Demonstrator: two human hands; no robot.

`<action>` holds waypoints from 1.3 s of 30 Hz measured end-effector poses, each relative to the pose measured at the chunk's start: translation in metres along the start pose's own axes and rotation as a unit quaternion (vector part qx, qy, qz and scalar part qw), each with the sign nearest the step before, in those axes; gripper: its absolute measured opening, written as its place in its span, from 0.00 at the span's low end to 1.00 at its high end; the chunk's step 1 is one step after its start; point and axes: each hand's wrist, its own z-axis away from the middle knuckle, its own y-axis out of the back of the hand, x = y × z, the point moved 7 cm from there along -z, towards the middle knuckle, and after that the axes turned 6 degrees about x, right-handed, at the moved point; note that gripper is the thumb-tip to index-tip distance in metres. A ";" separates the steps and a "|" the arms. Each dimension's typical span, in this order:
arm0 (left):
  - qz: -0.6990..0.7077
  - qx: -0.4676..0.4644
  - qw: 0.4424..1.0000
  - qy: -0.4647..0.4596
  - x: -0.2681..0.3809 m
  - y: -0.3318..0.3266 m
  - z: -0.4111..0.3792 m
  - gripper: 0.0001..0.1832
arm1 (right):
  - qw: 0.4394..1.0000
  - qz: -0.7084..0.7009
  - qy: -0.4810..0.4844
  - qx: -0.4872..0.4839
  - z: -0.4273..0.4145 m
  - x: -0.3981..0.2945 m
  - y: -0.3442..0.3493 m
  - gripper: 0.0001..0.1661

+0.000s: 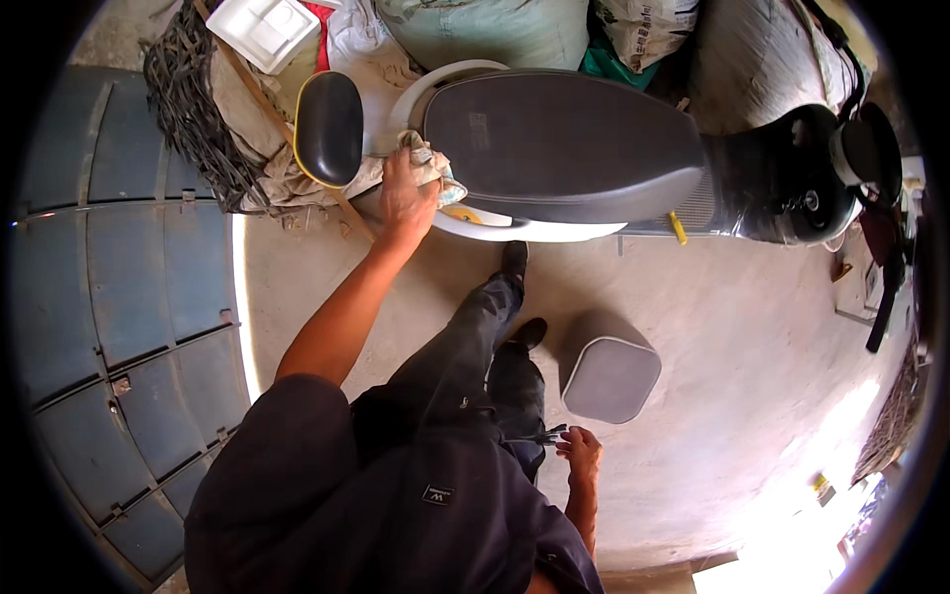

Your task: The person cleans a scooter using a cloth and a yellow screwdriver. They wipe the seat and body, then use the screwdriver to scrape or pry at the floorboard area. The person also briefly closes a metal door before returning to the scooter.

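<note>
My left hand [407, 197] grips a crumpled, patterned cloth [438, 174] against the rear of an electric scooter, beside its dark seat [564, 145]. Just left of the hand is a black oval backrest pad with a yellow rim [329, 128]. White bodywork [571, 231] shows under the seat edge. Low beside my leg, my right hand [582, 449] has its fingertips on the end of a dark cord with several short strands [551, 435], which runs towards my clothing.
A grey stool or bin [612, 379] stands on the concrete floor near my feet. Full sacks [482, 33], a white foam tray [263, 30] and a bundle of dark strips [193, 119] lie behind the scooter. Blue metal doors [126, 282] are at left; the handlebar [887, 297] is at right.
</note>
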 end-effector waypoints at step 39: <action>0.123 -0.209 0.968 -0.066 0.101 -0.216 -0.173 0.19 | 0.673 0.371 0.600 0.224 -0.071 -0.499 -0.117 0.28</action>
